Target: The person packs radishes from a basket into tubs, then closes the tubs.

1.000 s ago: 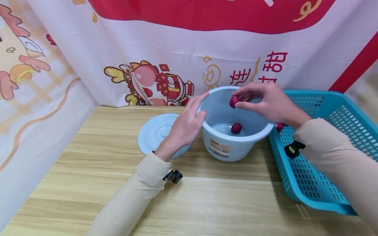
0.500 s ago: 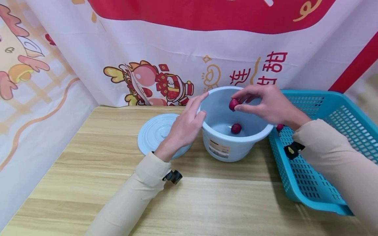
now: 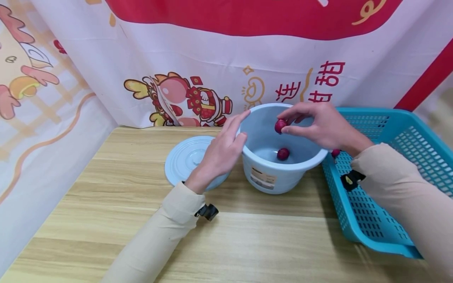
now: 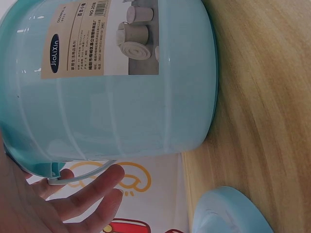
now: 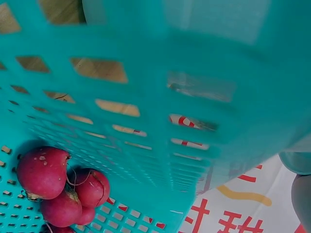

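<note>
Over the mouth of a light blue plastic bucket (image 3: 295, 179), my right hand (image 3: 323, 127) pinches a red radish (image 3: 280, 126) between thumb and fingers. Another radish (image 3: 282, 153) lies on the bucket's bottom. My left hand (image 3: 224, 151) rests against the left side of the bucket's rim with its fingers extended. In the left wrist view, the fingers (image 4: 97, 194) of that hand reach past the bucket's wall, beside its thin handle (image 4: 82, 178). The right wrist view shows mostly basket mesh, and the held radish is out of its sight.
A teal mesh basket (image 3: 336, 192) stands right of the bucket, under my right forearm. Several radishes (image 5: 43, 172) are gathered inside it, against the wall. The round light blue lid (image 3: 182, 161) lies on the wooden table (image 3: 247, 243) at the left. A printed cloth (image 3: 198, 47) hangs behind.
My right hand has dipped very slightly, bringing the pinched radish a little lower over the bucket. My left hand has stayed at the rim.
</note>
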`<control>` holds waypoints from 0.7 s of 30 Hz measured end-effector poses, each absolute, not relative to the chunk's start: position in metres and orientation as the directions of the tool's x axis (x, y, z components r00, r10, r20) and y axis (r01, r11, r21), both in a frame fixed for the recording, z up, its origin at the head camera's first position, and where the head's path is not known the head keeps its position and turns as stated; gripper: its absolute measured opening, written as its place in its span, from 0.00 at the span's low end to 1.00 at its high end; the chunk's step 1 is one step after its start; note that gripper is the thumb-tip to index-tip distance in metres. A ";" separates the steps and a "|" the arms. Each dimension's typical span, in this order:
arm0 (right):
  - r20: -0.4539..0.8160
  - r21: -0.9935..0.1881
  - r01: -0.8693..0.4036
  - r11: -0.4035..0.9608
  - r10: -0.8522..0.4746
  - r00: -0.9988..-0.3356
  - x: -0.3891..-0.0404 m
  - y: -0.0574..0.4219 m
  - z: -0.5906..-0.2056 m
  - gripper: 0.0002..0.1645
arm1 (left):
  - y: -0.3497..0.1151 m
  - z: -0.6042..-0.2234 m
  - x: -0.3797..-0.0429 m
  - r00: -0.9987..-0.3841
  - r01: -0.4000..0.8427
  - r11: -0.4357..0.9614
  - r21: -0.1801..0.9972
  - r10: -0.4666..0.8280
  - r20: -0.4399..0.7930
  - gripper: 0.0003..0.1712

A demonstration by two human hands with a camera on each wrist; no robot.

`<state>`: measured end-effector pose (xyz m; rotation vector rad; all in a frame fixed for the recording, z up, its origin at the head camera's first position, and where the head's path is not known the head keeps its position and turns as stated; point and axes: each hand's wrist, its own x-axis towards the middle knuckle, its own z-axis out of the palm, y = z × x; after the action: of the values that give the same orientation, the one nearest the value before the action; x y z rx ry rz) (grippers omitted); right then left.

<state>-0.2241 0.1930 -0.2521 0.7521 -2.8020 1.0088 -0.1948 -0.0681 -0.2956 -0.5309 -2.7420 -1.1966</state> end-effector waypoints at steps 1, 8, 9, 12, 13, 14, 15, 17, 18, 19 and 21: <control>0.225 -0.581 -0.470 0.664 -0.424 -0.877 -0.224 0.193 -0.252 0.27 | -0.068 -0.296 -0.195 -0.934 0.355 0.631 0.690 0.274 0.230 0.33; 0.235 -0.583 -0.481 0.654 -0.431 -0.871 -0.224 0.192 -0.253 0.27 | -0.069 -0.296 -0.195 -0.934 0.353 0.635 0.687 0.275 0.227 0.33; 0.237 -0.584 -0.482 0.653 -0.431 -0.871 -0.224 0.192 -0.253 0.27 | -0.069 -0.296 -0.195 -0.934 0.354 0.634 0.688 0.275 0.227 0.33; 0.238 -0.579 -0.484 0.656 -0.431 -0.870 -0.224 0.192 -0.254 0.27 | -0.069 -0.296 -0.195 -0.934 0.353 0.635 0.687 0.275 0.226 0.33; 0.240 -0.577 -0.486 0.656 -0.432 -0.869 -0.224 0.192 -0.254 0.27 | -0.069 -0.296 -0.195 -0.934 0.353 0.636 0.686 0.275 0.226 0.33; 0.241 -0.577 -0.488 0.655 -0.434 -0.868 -0.224 0.192 -0.255 0.27 | -0.069 -0.296 -0.195 -0.934 0.354 0.636 0.686 0.276 0.226 0.33; 0.243 -0.577 -0.490 0.654 -0.435 -0.867 -0.225 0.192 -0.255 0.27 | -0.069 -0.296 -0.195 -0.935 0.353 0.636 0.686 0.275 0.226 0.33; 0.250 -0.571 -0.500 0.652 -0.442 -0.862 -0.225 0.193 -0.255 0.26 | -0.069 -0.296 -0.195 -0.935 0.351 0.634 0.689 0.275 0.224 0.33; 0.254 -0.568 -0.506 0.649 -0.447 -0.858 -0.226 0.193 -0.255 0.26 | -0.068 -0.296 -0.195 -0.935 0.351 0.633 0.690 0.274 0.224 0.33; 0.258 -0.565 -0.511 0.647 -0.450 -0.855 -0.226 0.193 -0.255 0.26 | -0.068 -0.296 -0.195 -0.935 0.350 0.631 0.692 0.273 0.225 0.33; 0.263 -0.559 -0.519 0.647 -0.455 -0.851 -0.226 0.194 -0.255 0.26 | -0.067 -0.296 -0.195 -0.935 0.350 0.628 0.695 0.272 0.226 0.33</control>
<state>-0.2260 0.1941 -0.2552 0.8185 -2.7600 0.9838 -0.1954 -0.0671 -0.2963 -0.5266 -2.7445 -1.2039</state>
